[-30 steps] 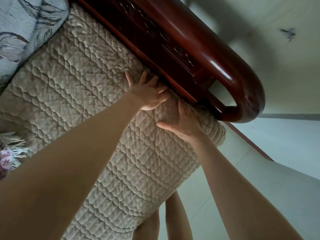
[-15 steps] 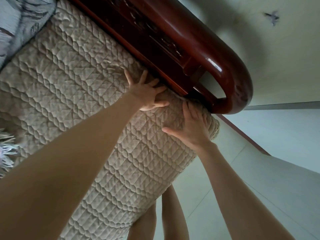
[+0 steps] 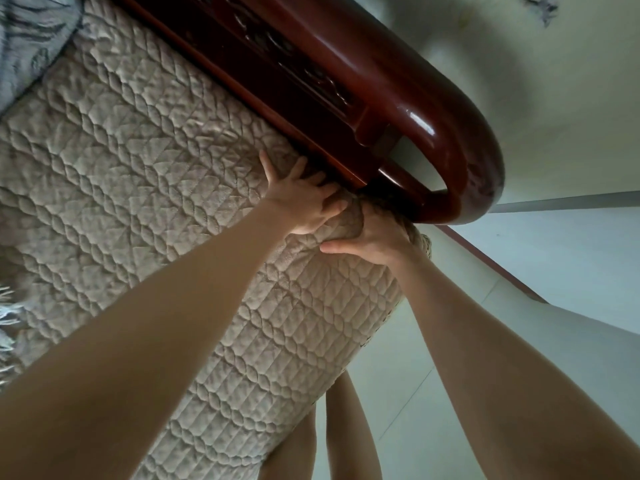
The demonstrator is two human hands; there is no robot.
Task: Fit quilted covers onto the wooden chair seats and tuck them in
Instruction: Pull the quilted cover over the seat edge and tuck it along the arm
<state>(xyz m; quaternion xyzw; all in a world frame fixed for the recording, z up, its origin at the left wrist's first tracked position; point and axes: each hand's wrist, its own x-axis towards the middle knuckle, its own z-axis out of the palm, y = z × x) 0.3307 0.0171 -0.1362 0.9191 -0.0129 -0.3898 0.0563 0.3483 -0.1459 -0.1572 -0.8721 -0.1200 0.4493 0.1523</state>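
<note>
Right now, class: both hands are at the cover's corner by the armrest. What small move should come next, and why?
Probably push the bunched corner of the quilted cover down beside the wooden armrest: the left hand and right hand press it there, and it bulges untucked.

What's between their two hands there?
In the head view, a bunched fold of the quilted cover sits between the left hand and right hand.

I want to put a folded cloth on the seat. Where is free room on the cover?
Free: the quilted cover between the patterned cushion and the forearms. Crowded: the corner under the wooden armrest, where the left hand and right hand press.
</note>
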